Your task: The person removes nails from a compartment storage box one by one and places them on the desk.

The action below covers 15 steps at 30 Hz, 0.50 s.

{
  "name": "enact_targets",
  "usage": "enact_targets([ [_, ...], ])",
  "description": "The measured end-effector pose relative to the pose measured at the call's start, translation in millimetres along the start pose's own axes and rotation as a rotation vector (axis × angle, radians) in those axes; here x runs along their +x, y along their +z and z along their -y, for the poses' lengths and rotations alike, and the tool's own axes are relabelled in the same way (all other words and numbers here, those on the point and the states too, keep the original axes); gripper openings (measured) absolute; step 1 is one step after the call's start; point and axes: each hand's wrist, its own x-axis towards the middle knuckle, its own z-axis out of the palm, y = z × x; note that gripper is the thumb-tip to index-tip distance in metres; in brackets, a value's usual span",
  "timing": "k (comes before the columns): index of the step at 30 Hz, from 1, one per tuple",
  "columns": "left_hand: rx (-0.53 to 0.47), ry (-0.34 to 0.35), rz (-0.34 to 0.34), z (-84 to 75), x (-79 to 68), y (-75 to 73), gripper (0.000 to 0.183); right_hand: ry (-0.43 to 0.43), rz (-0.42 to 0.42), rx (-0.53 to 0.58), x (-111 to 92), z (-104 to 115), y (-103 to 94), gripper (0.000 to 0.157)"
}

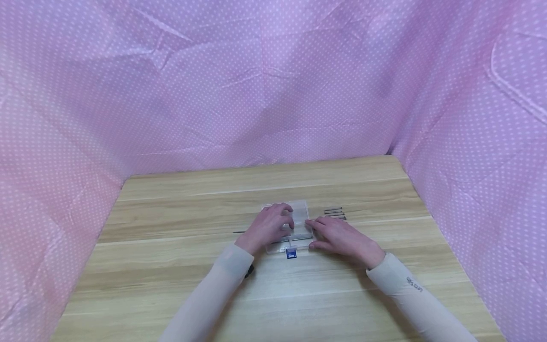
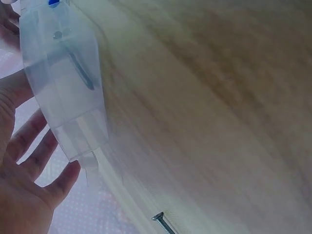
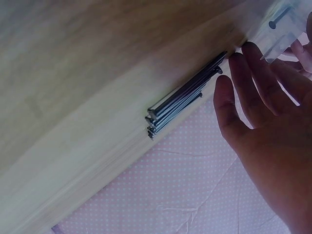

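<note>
A clear plastic box [image 1: 302, 216] with a blue label [image 1: 291, 253] on its near edge lies between my hands. Thin metal nails show inside it; one nail [image 2: 80, 70] is seen through the wall in the left wrist view. My left hand [image 1: 268, 227] reaches over the box's left part, its fingers spread and lightly bent at the plastic. With fingers extended, my right hand [image 1: 344, 237] rests along the right side of the box, fingertips right at its edge. Just beyond that hand, several loose nails [image 3: 180, 100] lie side by side in a small group.
A single nail [image 2: 163, 222] lies on the wooden table [image 1: 171, 266] left of the box, partly cut off in the left wrist view. Pink dotted cloth [image 1: 265, 95] hangs behind the table and along both sides. A small dark object [image 1: 249, 271] shows beside the left cuff.
</note>
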Motion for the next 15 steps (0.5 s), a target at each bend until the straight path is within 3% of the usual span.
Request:
enact_targets([
  [5, 0.039, 0.015, -0.012, 0.3, -0.9, 2.1, 0.01, 0.0, 0.0, 0.002, -0.4, -0.5, 0.8, 0.065],
  [15, 0.024, 0.027, -0.005, 2.1, -1.7, 7.6, 0.013, 0.008, 0.004, 0.009, -0.6, -0.1, -0.1, 0.064],
])
